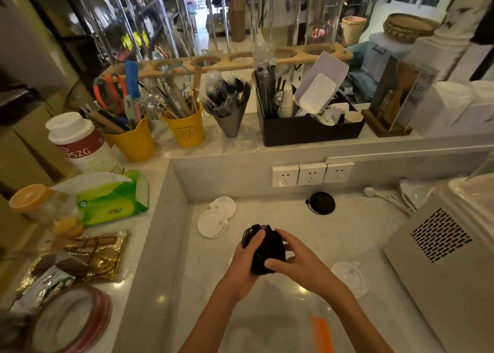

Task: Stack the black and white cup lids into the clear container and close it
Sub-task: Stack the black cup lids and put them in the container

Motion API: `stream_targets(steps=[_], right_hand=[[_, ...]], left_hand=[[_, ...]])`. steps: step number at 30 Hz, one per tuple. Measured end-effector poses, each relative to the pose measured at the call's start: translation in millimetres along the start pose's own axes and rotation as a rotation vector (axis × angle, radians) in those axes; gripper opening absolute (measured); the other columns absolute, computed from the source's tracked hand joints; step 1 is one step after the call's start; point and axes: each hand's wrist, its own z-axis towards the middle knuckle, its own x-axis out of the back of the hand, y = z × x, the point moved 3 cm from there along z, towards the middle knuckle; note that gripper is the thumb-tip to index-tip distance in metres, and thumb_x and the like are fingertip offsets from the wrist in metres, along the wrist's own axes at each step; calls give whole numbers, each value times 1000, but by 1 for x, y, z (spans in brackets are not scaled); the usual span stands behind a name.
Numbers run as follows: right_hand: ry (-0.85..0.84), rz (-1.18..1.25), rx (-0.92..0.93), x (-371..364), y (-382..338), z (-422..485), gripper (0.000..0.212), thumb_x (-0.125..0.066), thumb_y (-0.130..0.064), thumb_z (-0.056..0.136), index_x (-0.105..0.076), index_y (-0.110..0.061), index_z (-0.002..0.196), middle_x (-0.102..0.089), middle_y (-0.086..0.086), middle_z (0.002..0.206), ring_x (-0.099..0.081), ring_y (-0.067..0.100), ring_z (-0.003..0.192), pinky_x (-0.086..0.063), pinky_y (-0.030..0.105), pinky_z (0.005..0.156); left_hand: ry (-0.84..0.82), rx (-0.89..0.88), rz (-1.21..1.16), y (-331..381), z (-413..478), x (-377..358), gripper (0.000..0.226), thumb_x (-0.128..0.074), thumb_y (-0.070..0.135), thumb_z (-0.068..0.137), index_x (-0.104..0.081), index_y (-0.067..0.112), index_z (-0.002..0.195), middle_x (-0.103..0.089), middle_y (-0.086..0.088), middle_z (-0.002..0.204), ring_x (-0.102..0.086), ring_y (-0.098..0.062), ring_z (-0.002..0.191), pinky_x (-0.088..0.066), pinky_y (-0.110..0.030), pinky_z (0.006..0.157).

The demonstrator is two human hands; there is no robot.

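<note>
Both hands hold a stack of black cup lids (267, 251) on edge above the counter's middle. My left hand (247, 256) grips its left side and my right hand (291, 256) grips its right side. A single black lid (320, 203) lies near the back wall. Two white lids (217, 216) lie overlapping at the back left, and another white lid (350, 275) lies to the right of my hands. The clear container (270, 323) with an orange clasp sits under my forearms at the near edge, blurred.
A white machine with vent slots (441, 235) stands on the right. Three wall sockets (311, 174) sit on the back wall. The raised ledge carries yellow utensil buckets (184, 130), a black organiser (307, 130), a green tissue pack (112, 200) and a white canister (80, 144).
</note>
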Motion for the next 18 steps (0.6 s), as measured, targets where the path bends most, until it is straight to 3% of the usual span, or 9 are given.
stream_targets(steps=[3, 7, 10, 12, 16, 18], right_hand=[[54, 33, 26, 1, 2, -3, 76, -77, -39, 81, -38, -29, 145, -48, -8, 143, -52, 13, 126, -55, 33, 98], [10, 26, 47, 1, 3, -9, 75, -80, -38, 79, -33, -47, 137, -44, -19, 135, -53, 11, 124, -55, 20, 92], [-30, 43, 68, 0, 4, -9, 75, -78, -38, 79, -34, -48, 139, -44, -22, 138, -48, 7, 129, -52, 13, 90], [-54, 56, 85, -1, 5, -8, 77, -78, -39, 79, -33, -47, 142, -43, -21, 143, -45, 3, 131, -50, 13, 93], [-99, 32, 111, -4, 0, -8, 74, -77, -48, 75, -30, -67, 129, -39, -36, 138, -42, -15, 124, -50, 11, 93], [-97, 26, 87, -3, -1, -4, 73, -78, -47, 74, -34, -65, 129, -43, -34, 136, -46, -6, 124, -53, 20, 95]], left_hand=[[15, -39, 73, 4, -5, -6, 55, -61, 53, 87, -61, 22, 133, -73, -14, 124, -72, -31, 112, -62, -45, 84], [10, -29, 107, 4, -9, -11, 56, -58, 58, 85, -62, 25, 130, -72, -11, 125, -72, -28, 112, -61, -45, 87], [17, -32, 103, 3, -11, -12, 57, -62, 61, 81, -64, 28, 127, -74, -9, 123, -72, -26, 112, -59, -50, 93], [28, -34, 87, 2, -10, -12, 61, -64, 63, 78, -64, 28, 127, -73, -9, 124, -71, -27, 113, -57, -54, 96], [49, -17, 52, 1, -10, -9, 62, -64, 62, 79, -62, 26, 130, -72, -10, 127, -69, -29, 117, -58, -50, 97], [53, -19, 63, 1, -10, -8, 61, -64, 61, 79, -62, 27, 129, -72, -9, 126, -68, -28, 117, -59, -49, 96]])
